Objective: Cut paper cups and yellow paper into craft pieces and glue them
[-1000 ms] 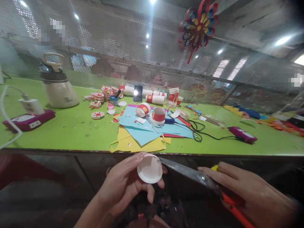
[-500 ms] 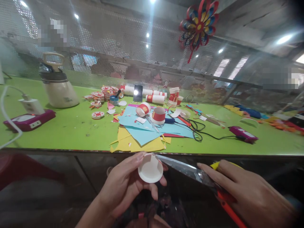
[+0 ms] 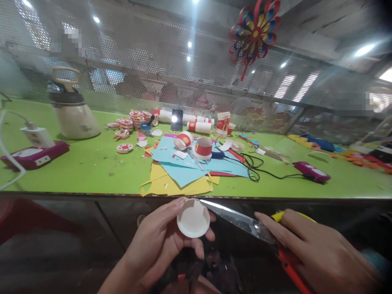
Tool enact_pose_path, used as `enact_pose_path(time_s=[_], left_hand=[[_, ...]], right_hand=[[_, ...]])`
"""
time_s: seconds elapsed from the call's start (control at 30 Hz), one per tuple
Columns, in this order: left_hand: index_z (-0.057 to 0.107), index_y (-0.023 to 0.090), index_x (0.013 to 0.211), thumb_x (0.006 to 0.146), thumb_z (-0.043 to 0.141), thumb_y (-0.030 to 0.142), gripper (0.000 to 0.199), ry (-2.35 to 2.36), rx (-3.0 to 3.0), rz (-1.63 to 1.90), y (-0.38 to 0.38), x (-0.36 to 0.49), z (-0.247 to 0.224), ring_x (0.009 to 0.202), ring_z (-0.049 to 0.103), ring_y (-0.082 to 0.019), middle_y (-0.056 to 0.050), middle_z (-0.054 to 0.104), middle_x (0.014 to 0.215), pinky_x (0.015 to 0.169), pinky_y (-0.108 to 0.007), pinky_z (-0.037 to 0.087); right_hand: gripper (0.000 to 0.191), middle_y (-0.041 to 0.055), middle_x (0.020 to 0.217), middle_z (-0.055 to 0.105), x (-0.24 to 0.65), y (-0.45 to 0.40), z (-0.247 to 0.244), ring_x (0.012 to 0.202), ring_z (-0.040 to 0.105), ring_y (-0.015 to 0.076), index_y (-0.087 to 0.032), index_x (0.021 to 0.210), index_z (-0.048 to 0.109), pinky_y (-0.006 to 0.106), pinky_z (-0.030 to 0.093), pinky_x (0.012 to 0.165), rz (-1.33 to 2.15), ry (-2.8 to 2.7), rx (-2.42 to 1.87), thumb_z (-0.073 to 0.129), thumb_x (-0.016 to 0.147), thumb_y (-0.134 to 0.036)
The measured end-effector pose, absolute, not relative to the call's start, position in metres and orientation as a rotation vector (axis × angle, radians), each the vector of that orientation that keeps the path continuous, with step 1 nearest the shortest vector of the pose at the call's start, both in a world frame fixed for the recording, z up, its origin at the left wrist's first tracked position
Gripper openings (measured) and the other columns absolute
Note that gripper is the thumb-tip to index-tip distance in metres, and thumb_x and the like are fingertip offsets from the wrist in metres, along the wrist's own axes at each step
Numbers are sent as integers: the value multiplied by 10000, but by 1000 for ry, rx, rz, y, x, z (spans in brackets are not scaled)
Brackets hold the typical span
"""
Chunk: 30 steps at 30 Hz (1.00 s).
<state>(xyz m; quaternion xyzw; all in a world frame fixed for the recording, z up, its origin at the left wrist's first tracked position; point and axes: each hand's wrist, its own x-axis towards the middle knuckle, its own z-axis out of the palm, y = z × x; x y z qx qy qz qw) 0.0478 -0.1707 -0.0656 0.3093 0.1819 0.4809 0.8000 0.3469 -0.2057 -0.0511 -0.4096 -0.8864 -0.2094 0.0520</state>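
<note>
My left hand (image 3: 162,241) is closed round a white paper cup (image 3: 192,220), whose round inside faces me, just in front of the table's edge. In my right hand (image 3: 318,245) is a pair of scissors (image 3: 241,219) with red and yellow handles. Their long blades point left, and the tips meet the cup's upper right rim. Two red and white paper cup pieces stand behind: one upright (image 3: 203,149) and one on its side (image 3: 183,140), on blue paper (image 3: 180,175). Part of my right hand's grip on the handles is hidden.
On the green table (image 3: 92,171) lie stacked cup bottoms (image 3: 134,118), a phone (image 3: 177,119), stacked paper cups (image 3: 223,122), a blue-handled tool (image 3: 218,155) with a black cord and yellow paper (image 3: 171,185). A large flask (image 3: 72,114) and a purple power strip (image 3: 39,155) stand at left.
The view has shifted very slightly. The scissors' tips stay at the cup's rim, and both hands keep nearly the same place.
</note>
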Motion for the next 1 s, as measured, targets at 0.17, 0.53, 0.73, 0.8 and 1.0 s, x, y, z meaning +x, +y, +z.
enact_pose_path(time_s=[0.17, 0.53, 0.73, 0.8, 1.0], left_hand=[[684, 23, 879, 970, 338, 238, 417, 387, 644, 1024, -171, 48, -64, 710, 660, -235, -203, 667, 907, 498, -274, 542], [688, 14, 888, 962, 353, 237, 409, 413, 646, 1036, -173, 48, -63, 723, 654, -242, -212, 666, 923, 504, -278, 539], [693, 25, 854, 960, 355, 227, 408, 416, 621, 1030, -174, 48, -61, 695, 653, -224, -196, 666, 894, 494, -273, 548], [694, 27, 844, 961, 354, 233, 414, 407, 612, 1022, -173, 48, -62, 694, 651, -224, -192, 663, 885, 486, -274, 554], [697, 26, 863, 961, 358, 243, 414, 408, 601, 1019, -174, 50, -62, 695, 650, -220, -187, 660, 890, 473, -269, 564]], right_hand=[[502, 49, 795, 479, 349, -204, -51, 619, 523, 176, -156, 1391, 429, 316, 434, 532, -685, -2706, -1204, 371, 893, -119], [532, 50, 864, 468, 342, -209, -50, 691, 531, 172, -212, 1427, 374, 335, 469, 587, -442, -2654, -1373, 366, 905, -112], [508, 42, 827, 454, 340, -206, -47, 671, 507, 170, -172, 1399, 403, 321, 423, 579, -536, -2691, -1302, 354, 902, -79], [480, 29, 793, 438, 340, -205, -47, 636, 481, 162, -158, 1378, 424, 310, 384, 559, -613, -2692, -1275, 356, 908, -86], [438, 24, 771, 434, 338, -207, -47, 626, 457, 153, -127, 1348, 454, 299, 335, 555, -669, -2675, -1213, 341, 926, -88]])
